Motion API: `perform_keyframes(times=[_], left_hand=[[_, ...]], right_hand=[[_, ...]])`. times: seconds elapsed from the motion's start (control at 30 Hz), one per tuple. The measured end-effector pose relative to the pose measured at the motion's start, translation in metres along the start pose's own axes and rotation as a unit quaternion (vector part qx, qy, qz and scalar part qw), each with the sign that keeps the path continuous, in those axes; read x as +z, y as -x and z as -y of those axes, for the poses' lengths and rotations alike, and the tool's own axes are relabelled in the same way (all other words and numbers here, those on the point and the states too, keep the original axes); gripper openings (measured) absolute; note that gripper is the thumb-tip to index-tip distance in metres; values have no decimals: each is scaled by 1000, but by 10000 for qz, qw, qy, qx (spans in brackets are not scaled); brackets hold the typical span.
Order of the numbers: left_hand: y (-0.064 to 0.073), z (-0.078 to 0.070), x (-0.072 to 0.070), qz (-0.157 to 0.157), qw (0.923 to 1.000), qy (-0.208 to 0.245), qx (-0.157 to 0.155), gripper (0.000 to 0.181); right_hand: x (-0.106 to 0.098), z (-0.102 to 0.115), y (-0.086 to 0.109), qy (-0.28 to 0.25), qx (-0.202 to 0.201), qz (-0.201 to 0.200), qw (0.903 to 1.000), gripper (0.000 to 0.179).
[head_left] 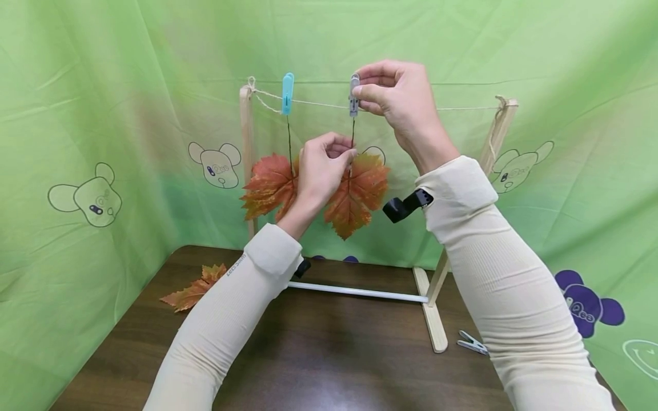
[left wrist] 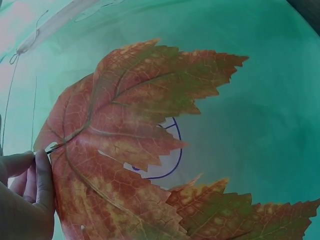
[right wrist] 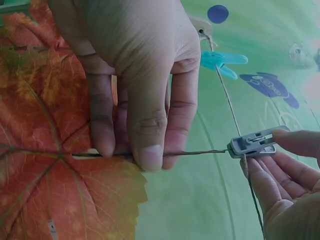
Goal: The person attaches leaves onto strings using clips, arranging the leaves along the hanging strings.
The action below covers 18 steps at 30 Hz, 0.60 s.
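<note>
My right hand [head_left: 403, 100] pinches a grey clothespin [head_left: 354, 94] on the string [head_left: 319, 104], between thumb and fingers. From that clothespin hangs the stem [right wrist: 200, 152] of an orange-red maple leaf [head_left: 360, 191]. Lower down, my left hand [head_left: 324, 168] pinches this stem just above the leaf blade, as the right wrist view shows. Left of it, a light blue clothespin [head_left: 287, 94] on the string bears a second maple leaf [head_left: 269, 185], partly hidden behind my left hand.
The string runs between two wooden posts [head_left: 498, 134] of a stand with a white lower bar [head_left: 360, 293]. Another maple leaf [head_left: 197, 288] lies at the left of the brown table [head_left: 329, 354]. A loose clothespin [head_left: 472, 342] lies near the right foot. Green printed cloth [head_left: 154, 114] hangs behind.
</note>
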<state>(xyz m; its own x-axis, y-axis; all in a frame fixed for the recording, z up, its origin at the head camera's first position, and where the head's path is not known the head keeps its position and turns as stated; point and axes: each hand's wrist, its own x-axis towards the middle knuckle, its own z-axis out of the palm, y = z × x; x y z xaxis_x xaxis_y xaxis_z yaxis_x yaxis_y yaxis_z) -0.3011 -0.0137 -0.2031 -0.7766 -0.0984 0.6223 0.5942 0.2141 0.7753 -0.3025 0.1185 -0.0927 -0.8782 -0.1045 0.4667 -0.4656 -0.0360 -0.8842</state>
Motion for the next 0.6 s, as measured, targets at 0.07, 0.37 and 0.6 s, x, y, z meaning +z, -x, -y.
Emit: perform_keyframes(times=[0.07,0.37,0.6], left_hand=[[0,1,0,9,10000,-1,-11,12],[2,5,-2,9,10000,-73,-43,13],[2,5,-3,1,10000,-70,-54,13]], right_hand=[[0,0,1,47,33,25,10000,24],[0,1,11,413,-429,-73,9982,44],[-6,-4,36,299,-966,-263,9945,30]])
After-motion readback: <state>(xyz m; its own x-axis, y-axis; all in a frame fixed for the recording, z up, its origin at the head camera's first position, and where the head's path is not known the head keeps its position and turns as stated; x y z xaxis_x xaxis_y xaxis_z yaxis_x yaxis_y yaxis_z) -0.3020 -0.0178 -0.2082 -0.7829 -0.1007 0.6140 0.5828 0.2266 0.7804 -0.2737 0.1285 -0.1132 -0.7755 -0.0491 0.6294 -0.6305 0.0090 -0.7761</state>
